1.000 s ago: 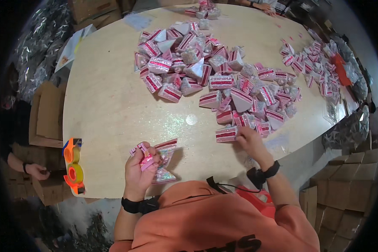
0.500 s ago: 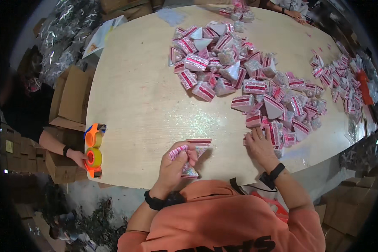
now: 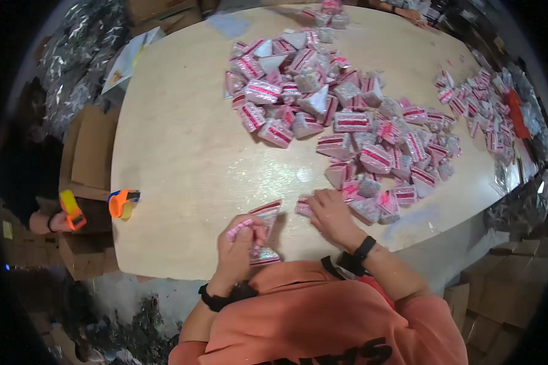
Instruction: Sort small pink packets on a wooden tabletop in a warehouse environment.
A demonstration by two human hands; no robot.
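Observation:
My left hand (image 3: 236, 244) is closed near the front edge of the table, with a pink-and-white striped strip (image 3: 239, 229) in its curled fingers. Beside and partly behind these fingers are glittery toy cake slices (image 3: 266, 212) with pink layers; the hand hides much of them, so I cannot tell how firmly they are held. To its right, my right hand (image 3: 335, 218) lies palm down, fingertips over a small wrapped cake slice (image 3: 303, 206) on the table. Just beyond that hand spreads a large pile of plastic-wrapped toy cake slices (image 3: 353, 121).
An orange tape dispenser (image 3: 123, 204) stands at the table's left edge. Left of it, a co-worker's hand (image 3: 58, 222) holds another tape dispenser (image 3: 72, 210). Open cardboard boxes (image 3: 91, 146) stand there. More cake slices (image 3: 490, 109) lie at the far right.
My right hand has moved left, away from the pile, with a cake slice under its fingers. The co-worker has lifted one tape dispenser off the table. The view has shifted slightly.

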